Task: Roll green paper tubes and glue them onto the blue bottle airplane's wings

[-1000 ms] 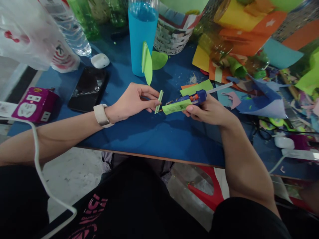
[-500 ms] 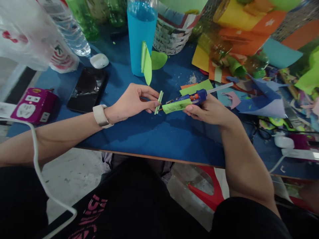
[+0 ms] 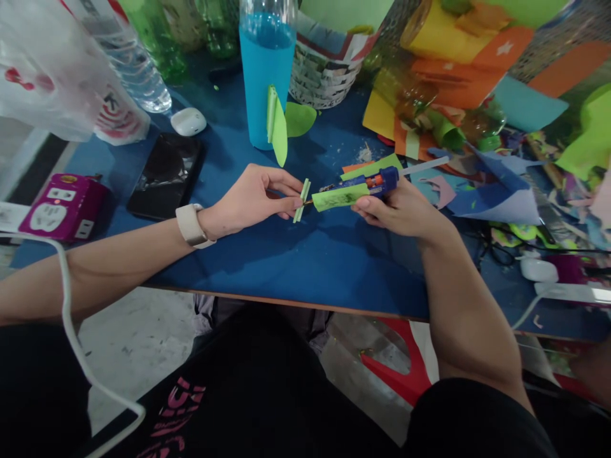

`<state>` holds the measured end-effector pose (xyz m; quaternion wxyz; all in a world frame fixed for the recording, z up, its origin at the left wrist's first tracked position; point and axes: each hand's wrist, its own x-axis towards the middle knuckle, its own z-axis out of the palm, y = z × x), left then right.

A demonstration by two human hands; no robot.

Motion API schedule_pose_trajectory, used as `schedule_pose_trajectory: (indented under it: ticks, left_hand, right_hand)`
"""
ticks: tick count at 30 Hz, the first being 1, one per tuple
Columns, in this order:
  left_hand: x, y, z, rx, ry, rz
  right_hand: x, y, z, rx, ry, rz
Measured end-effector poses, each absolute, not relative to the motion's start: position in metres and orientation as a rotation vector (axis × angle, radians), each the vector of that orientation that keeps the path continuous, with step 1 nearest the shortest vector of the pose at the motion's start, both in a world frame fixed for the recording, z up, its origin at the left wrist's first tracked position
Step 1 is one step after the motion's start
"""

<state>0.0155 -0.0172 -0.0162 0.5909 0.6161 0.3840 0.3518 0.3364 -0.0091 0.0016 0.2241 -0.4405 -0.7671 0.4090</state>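
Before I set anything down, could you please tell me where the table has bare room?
There are bare patches between the left hand and the front edge of the table, and between phone and blue bottle. Paper scraps crowd the right side.

Glue gun dark blue, orange bits inside; glue stick milky white. Paper wrap on it lime green, dark smudgy marks. Paper strip pale green. Bottle bright blue, clear up top; leaf cutouts yellow-green. Bench plain blue. Basket greyish newsprint weave. Orange paper, white star. Adapter purple, white socket faces. Phone black. Wristband cream. Shirt black, pink print. Bag whitish, red marks.
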Motion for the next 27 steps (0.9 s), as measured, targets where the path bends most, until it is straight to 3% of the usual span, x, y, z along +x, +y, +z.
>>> schedule_pose_trajectory:
  ticks: [27]
  left_hand:
    - [0.015,-0.019,-0.01,1.468,0.927,0.784]
  right_hand:
    - [0.339,-0.007,0.0,-1.322,-2.109,0.981]
